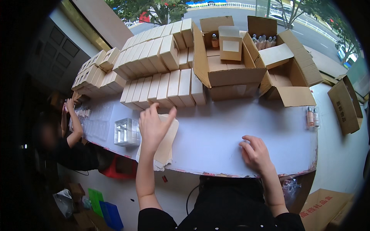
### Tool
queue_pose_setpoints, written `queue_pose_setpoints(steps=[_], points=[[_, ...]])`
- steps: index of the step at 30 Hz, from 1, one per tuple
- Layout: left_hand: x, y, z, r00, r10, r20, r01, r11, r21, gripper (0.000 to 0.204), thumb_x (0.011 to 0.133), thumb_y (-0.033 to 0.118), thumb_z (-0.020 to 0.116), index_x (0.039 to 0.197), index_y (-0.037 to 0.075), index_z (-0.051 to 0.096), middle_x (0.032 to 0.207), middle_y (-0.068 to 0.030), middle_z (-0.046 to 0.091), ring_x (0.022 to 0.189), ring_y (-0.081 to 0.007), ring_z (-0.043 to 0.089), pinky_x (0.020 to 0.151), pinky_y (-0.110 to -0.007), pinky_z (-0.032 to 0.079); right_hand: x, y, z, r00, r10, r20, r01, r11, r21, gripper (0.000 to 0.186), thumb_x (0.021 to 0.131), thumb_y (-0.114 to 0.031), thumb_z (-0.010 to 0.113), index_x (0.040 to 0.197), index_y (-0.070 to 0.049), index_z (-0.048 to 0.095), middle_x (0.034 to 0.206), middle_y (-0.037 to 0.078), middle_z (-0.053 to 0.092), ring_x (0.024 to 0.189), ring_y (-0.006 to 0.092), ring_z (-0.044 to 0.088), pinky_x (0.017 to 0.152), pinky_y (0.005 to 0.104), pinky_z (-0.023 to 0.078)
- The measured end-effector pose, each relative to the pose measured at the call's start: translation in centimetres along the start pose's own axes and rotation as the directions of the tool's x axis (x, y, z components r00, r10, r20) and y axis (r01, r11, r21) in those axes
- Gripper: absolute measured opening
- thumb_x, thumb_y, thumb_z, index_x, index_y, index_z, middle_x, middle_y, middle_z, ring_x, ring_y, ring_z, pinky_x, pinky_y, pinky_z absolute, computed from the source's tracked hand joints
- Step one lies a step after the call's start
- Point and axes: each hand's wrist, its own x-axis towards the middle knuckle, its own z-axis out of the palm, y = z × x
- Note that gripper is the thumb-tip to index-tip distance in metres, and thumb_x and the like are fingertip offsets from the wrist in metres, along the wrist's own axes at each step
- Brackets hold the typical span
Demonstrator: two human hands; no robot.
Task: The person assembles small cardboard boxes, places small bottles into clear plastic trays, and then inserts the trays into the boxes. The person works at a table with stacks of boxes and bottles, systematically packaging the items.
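Observation:
My left hand (154, 123) is above a pile of flat cream card pieces (165, 152), thumb and fingers apart, holding nothing that I can see. Just left of it stand clear plastic boxes (124, 133). Behind it are several rows of upright cream boxes (173, 88). My right hand (254, 152) is low over the white table (216, 131) near its front edge, empty, fingers bent and apart.
Open cartons (235, 79) at the back hold small bottles (215, 40). More bottles (310, 116) lie at the right end. A co-worker (77, 134) at the left has hands raised beside plastic trays (98, 127). A loose carton (343, 104) stands beyond the table's right edge.

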Motion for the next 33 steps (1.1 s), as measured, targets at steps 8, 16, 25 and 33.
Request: queue_pose_setpoints(steps=[8, 16, 25, 33], points=[[-3.4, -3.1, 1.9, 0.977, 0.020, 0.211, -0.015, 1.000, -0.026, 0.098, 0.073, 0.053, 0.070, 0.140, -0.003, 0.027, 0.133, -0.0287, 0.042, 0.122, -0.0433, 0.042, 0.100, -0.045, 0.036, 0.0, -0.1, 0.3, 1.000, -0.006, 0.014, 0.006, 1.000, 0.004, 0.016, 0.073, 0.000, 0.065, 0.089, -0.003, 0.061, 0.098, 0.012, 0.060, 0.088, 0.0284, 0.060, 0.076, 0.0364, 0.048], [-4.0, -3.0, 1.8, 0.947, 0.126, 0.296, -0.131, 0.991, -0.004, 0.087, 0.080, 0.044, 0.066, 0.141, -0.004, 0.026, 0.137, -0.0345, 0.036, 0.127, -0.0446, 0.039, 0.102, -0.041, 0.036, 0.1, -0.2, 0.4, 0.999, -0.012, 0.033, 0.011, 1.000, 0.013, 0.015, 0.075, -0.001, 0.064, 0.089, -0.003, 0.060, 0.098, 0.011, 0.061, 0.088, 0.0279, 0.059, 0.078, 0.0364, 0.048], [-5.2, -1.2, -2.4, 0.991, 0.094, 0.100, -0.075, 0.981, -0.179, 0.040, 0.099, 0.023, 0.043, 0.128, -0.004, 0.045, 0.121, -0.0301, 0.051, 0.115, -0.0410, 0.050, 0.094, -0.043, 0.042, 1.1, -0.7, -0.9, 0.986, -0.152, 0.063, 0.153, 0.988, 0.000, 0.022, 0.073, -0.003, 0.064, 0.094, -0.005, 0.060, 0.103, 0.010, 0.060, 0.088, 0.0252, 0.060, 0.077, 0.0342, 0.048], [-6.3, 5.0, -6.9, 0.914, 0.020, -0.406, -0.304, 0.698, -0.648, 0.027, 0.101, 0.015, 0.041, 0.115, -0.005, 0.051, 0.099, -0.0071, 0.058, 0.092, -0.0109, 0.051, 0.085, -0.023, 0.042, 7.6, -2.1, -5.6, 0.996, -0.057, -0.071, 0.078, 0.934, 0.349, 0.048, 0.076, -0.007, 0.070, 0.120, -0.003, 0.050, 0.113, 0.013, 0.057, 0.095, 0.0265, 0.060, 0.075, 0.0303, 0.049]])
